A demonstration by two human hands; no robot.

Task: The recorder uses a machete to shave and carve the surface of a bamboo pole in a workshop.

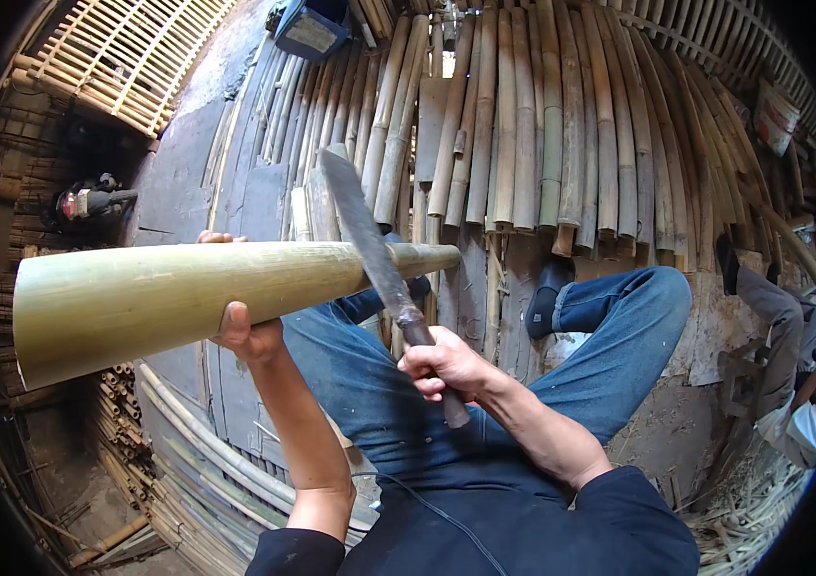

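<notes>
A long pale-green bamboo pole (178,298) lies across in front of me, its wide end near at the left and its narrow end toward the middle. My left hand (252,334) is wrapped round it from below, the thumb on the near side and fingertips showing over the far side. In my right hand (451,365) is a machete (370,235), gripped by its dark handle. The blade points up and to the left, passing in front of the pole near its narrow end. Whether its edge touches the bamboo I cannot tell.
My jeans-clad legs (619,317) are spread below. Split bamboo poles (523,125) line the floor ahead. A blue container (312,34) stands at the far left, by a bamboo lattice (125,53). Another person (782,326) sits at the right, near bamboo shavings (754,518).
</notes>
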